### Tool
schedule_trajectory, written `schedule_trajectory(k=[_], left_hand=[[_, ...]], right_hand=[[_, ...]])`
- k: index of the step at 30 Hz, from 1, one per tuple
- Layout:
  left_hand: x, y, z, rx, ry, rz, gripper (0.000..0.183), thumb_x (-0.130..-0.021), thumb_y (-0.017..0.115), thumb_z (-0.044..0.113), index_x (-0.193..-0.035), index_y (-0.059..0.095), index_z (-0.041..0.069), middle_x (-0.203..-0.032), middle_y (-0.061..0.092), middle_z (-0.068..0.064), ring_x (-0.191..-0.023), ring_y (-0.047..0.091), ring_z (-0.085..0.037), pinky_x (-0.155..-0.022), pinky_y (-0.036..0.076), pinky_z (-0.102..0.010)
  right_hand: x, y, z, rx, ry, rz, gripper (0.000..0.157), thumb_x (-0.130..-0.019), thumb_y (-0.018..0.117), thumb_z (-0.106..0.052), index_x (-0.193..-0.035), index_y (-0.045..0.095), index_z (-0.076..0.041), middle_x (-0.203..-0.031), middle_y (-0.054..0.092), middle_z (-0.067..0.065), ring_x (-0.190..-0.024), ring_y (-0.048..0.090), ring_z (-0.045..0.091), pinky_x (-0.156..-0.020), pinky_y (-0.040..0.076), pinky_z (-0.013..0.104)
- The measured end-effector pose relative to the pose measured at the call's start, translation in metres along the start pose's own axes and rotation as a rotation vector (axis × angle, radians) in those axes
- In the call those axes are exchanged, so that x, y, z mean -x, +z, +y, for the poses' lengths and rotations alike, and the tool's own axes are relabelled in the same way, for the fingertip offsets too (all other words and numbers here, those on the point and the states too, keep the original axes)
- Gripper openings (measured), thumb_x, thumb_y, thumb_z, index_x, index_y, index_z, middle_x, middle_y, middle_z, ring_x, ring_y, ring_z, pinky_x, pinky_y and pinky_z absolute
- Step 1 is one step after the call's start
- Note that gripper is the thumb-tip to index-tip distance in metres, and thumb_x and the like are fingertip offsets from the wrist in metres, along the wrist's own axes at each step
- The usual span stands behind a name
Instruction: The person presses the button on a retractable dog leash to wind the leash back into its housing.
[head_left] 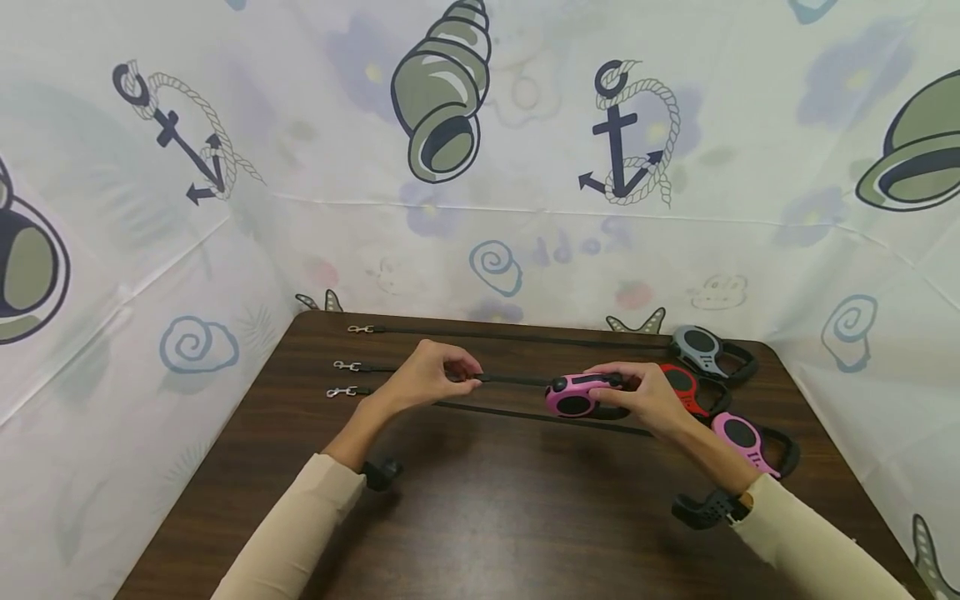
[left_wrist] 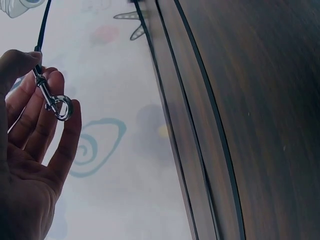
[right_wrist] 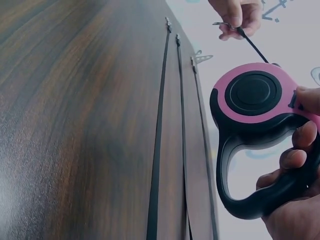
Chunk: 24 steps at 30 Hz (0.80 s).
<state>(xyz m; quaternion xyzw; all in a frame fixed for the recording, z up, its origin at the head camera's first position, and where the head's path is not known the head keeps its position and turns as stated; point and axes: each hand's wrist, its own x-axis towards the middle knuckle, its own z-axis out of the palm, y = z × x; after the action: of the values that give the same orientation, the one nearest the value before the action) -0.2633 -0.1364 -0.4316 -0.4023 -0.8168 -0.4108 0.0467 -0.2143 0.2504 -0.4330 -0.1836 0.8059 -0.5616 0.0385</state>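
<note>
A pink and black retractable dog leash (head_left: 574, 405) is held above the table by my right hand (head_left: 651, 402). In the right wrist view that hand's fingers curl through the black looped handle (right_wrist: 227, 172), with the thumb on the pink casing (right_wrist: 280, 75). My left hand (head_left: 429, 372) pinches the black strap just above its silver snap hook (left_wrist: 60, 106) between thumb and forefinger. A short length of strap (head_left: 517, 381) runs straight between my two hands. The hook hangs in front of my left fingers, touching none of the table.
Three more leashes lie on the dark wooden table (head_left: 480, 517): grey (head_left: 697, 346), red (head_left: 681, 385) and pink (head_left: 738, 435), casings at the right. Their straps stretch left to silver hooks (head_left: 360, 329). A patterned white cloth (head_left: 540, 275) stands behind and at both sides.
</note>
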Motion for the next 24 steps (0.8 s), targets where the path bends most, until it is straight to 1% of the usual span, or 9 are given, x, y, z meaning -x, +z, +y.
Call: schedule_trajectory(k=[5, 11, 19, 21, 24], left_hand=[[-0.004, 0.009, 0.002, 0.011, -0.008, -0.016, 0.011, -0.089, 0.084, 0.005, -0.100, 0.080, 0.005, -0.091, 0.080, -0.002, -0.077, 0.072, -0.007, -0.073, 0.062, -0.030], [-0.010, 0.020, 0.007, 0.027, 0.021, -0.017, 0.010, -0.090, 0.083, 0.005, -0.098, 0.079, 0.004, -0.089, 0.079, -0.003, -0.076, 0.072, -0.007, -0.073, 0.062, -0.027], [-0.016, 0.030, 0.014, 0.045, 0.026, -0.022, 0.011, -0.089, 0.084, 0.003, -0.098, 0.079, 0.004, -0.089, 0.079, -0.003, -0.075, 0.071, -0.005, -0.072, 0.062, -0.026], [-0.016, 0.033, 0.015, 0.049, 0.031, -0.023, 0.011, -0.088, 0.084, 0.003, -0.098, 0.079, 0.004, -0.089, 0.079, -0.003, -0.075, 0.071, -0.005, -0.072, 0.061, -0.025], [-0.017, 0.037, 0.017, 0.058, 0.045, -0.022, 0.011, -0.088, 0.084, 0.004, -0.098, 0.079, 0.004, -0.089, 0.079, -0.004, -0.075, 0.071, -0.005, -0.072, 0.061, -0.024]], right_hand=[[0.000, 0.004, 0.001, 0.008, -0.014, -0.017, 0.032, -0.097, 0.077, -0.011, -0.128, 0.074, -0.004, -0.115, 0.077, 0.016, -0.087, 0.070, 0.020, -0.077, 0.064, 0.041], [-0.002, 0.010, -0.002, 0.024, -0.001, -0.015, 0.031, -0.097, 0.079, -0.015, -0.126, 0.076, -0.008, -0.112, 0.078, 0.013, -0.084, 0.069, 0.021, -0.074, 0.064, 0.043], [-0.004, 0.016, -0.005, 0.005, 0.017, -0.026, 0.031, -0.096, 0.079, -0.016, -0.126, 0.076, -0.008, -0.114, 0.077, 0.015, -0.086, 0.068, 0.021, -0.075, 0.063, 0.042], [-0.004, 0.018, -0.004, 0.006, 0.016, -0.023, 0.031, -0.096, 0.080, -0.015, -0.126, 0.076, -0.007, -0.114, 0.077, 0.014, -0.085, 0.067, 0.020, -0.073, 0.062, 0.040], [-0.004, 0.020, -0.003, -0.021, 0.024, -0.023, 0.032, -0.095, 0.080, -0.014, -0.125, 0.076, -0.006, -0.115, 0.077, 0.014, -0.086, 0.067, 0.020, -0.074, 0.062, 0.036]])
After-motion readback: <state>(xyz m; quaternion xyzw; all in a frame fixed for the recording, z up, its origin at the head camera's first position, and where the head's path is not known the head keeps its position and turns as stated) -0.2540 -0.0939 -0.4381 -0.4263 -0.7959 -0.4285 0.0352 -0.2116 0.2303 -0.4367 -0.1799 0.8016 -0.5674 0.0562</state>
